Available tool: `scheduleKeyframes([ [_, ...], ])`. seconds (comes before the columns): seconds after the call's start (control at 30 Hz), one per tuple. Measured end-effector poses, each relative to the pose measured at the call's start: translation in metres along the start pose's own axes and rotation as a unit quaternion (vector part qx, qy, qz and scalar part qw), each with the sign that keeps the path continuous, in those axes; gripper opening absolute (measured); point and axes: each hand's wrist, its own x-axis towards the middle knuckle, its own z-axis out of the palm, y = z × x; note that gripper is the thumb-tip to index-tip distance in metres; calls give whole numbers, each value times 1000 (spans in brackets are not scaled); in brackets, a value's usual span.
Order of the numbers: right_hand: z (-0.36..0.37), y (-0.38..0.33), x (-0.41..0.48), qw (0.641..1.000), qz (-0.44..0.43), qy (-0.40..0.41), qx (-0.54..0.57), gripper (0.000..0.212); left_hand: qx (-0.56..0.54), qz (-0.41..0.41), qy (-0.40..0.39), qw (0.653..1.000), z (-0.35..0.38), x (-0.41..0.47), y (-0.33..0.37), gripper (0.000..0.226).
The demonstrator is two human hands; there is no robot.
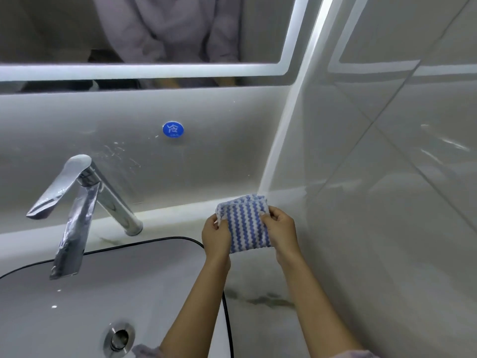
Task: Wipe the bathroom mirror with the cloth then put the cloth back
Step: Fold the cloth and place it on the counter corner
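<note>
Cloth [247, 223]: blue-and-white wavy stripes, fluffy, folded into small rectangle, layered edges showing at far end. Held between left hand [215, 235] and right hand [281, 228], fingers pinching its side edges, at back right corner of desk [258, 282], far end close to wall; contact with desk unclear.
Mirror [64, 29]: on back wall above desk, lit white band along bottom and right edges, rounded corner, reflecting pale garment.

- Counter [258, 282]: pale marble with grey veins, meets wall tile at back and right.
- Sink [77, 306]: white basin set into the counter, left side, dark line round its rim.
- Tap [80, 202]: chrome, base on the back strip behind the sink.
- Cloth [247, 226]: blue-and-white stripes, folded, back right corner; contact with stone unclear.
</note>
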Motion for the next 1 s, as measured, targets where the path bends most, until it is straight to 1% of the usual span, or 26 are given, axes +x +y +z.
scheduleKeyframes([
  [0.1,2,22,21,999,36,2,-36,23,18,-34,17,999,12,16,-21,29],
  [0.2,3,44,40,996,72,4,-52,15,36,-74,18,996,18,33,-38,32],
  [0.3,8,59,55,994,93,-2,-63,16,52,-108,25,993,23,47,-53,36],
  [0.5,10,87,65,989,105,-4,-107,25,86,-145,21,985,31,62,-77,35],
  [0.67,11,91,61,986,86,-4,-141,26,37,-200,23,979,35,70,-83,40],
  [0.83,7,93,47,982,28,2,-186,36,36,-192,31,980,33,66,-85,38],
  [0.93,3,96,39,960,-18,-14,-280,43,64,-176,36,982,29,62,-83,39],
  [1.0,-1,100,33,935,-53,-23,-349,50,130,-156,50,978,29,59,-80,43],
])
